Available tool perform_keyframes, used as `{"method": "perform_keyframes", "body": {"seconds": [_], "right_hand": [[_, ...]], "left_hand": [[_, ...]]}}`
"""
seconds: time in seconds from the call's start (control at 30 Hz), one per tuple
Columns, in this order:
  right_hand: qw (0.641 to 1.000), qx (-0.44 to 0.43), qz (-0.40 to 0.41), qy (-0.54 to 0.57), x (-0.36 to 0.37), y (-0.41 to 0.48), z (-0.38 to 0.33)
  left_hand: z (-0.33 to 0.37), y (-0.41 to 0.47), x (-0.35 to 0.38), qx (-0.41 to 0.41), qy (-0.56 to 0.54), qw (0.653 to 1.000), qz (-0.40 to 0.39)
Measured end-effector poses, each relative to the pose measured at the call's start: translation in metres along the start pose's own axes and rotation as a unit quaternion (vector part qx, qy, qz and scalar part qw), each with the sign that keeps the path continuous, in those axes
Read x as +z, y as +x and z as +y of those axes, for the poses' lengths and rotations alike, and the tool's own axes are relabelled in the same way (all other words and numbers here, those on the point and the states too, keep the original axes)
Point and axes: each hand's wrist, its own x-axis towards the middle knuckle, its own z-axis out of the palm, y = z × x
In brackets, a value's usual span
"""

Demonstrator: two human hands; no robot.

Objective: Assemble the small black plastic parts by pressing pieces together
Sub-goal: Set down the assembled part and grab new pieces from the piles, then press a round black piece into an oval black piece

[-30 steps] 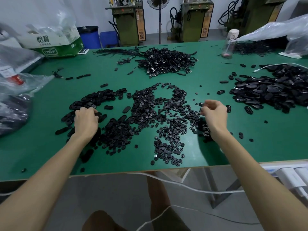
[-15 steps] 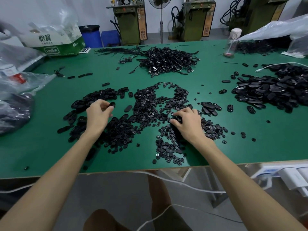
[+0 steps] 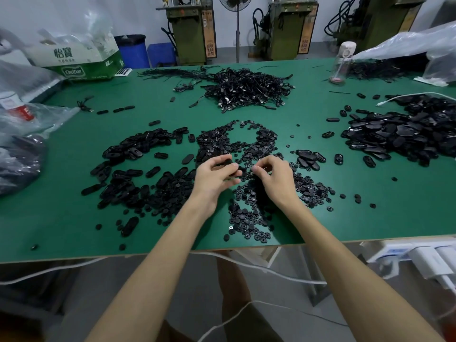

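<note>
Above round-piece pile (image 3: 246, 214), left hand (image 3: 213, 177) grip pinches black part (image 3: 225, 162), half hidden; right hand (image 3: 275, 180) grip curled, contents unclear.

Two hands, one left hand (image 3: 213, 177) and one right hand (image 3: 275, 180), over one green table (image 3: 61, 218) bearing four big heaps of black parts, each beyond counting: oval shells (image 3: 138, 149), round pieces (image 3: 246, 215), cabled pieces (image 3: 246, 90), flat ovals (image 3: 399, 134). Behind stand three green machines (image 3: 291, 30) — one fan (image 3: 235, 3), one bottle (image 3: 341, 62), one cardboard box (image 3: 74, 60).
</note>
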Motion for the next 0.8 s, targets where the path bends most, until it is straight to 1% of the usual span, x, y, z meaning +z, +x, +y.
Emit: {"method": "perform_keyframes", "body": {"seconds": [0.1,0.2,0.3,0.37,0.5,0.57,0.8], "right_hand": [[0.995,0.011,0.012,0.097,-0.008,-0.004,0.001],[0.988,0.023,0.019,0.151,-0.014,-0.006,0.006],[0.984,0.026,0.013,0.177,-0.015,-0.006,0.01],[0.981,0.021,0.0,0.193,-0.015,-0.006,0.011],[0.976,0.015,-0.016,0.218,-0.015,-0.005,0.012],[0.975,0.014,-0.018,0.223,-0.015,-0.005,0.013],[0.966,0.019,-0.021,0.257,-0.014,-0.006,0.015]], "left_hand": [[-0.008,0.002,0.015,0.005,-0.021,1.0,-0.003],[-0.014,0.006,0.023,0.008,-0.01,1.0,0.001],[-0.019,0.008,0.027,0.004,0.024,1.0,0.014],[-0.022,0.008,0.026,0.018,0.055,0.998,0.012],[-0.026,0.008,0.023,0.06,0.1,0.993,-0.032],[-0.027,0.007,0.021,0.066,0.099,0.992,-0.047],[-0.031,0.008,0.019,0.081,0.093,0.991,-0.059]]}}
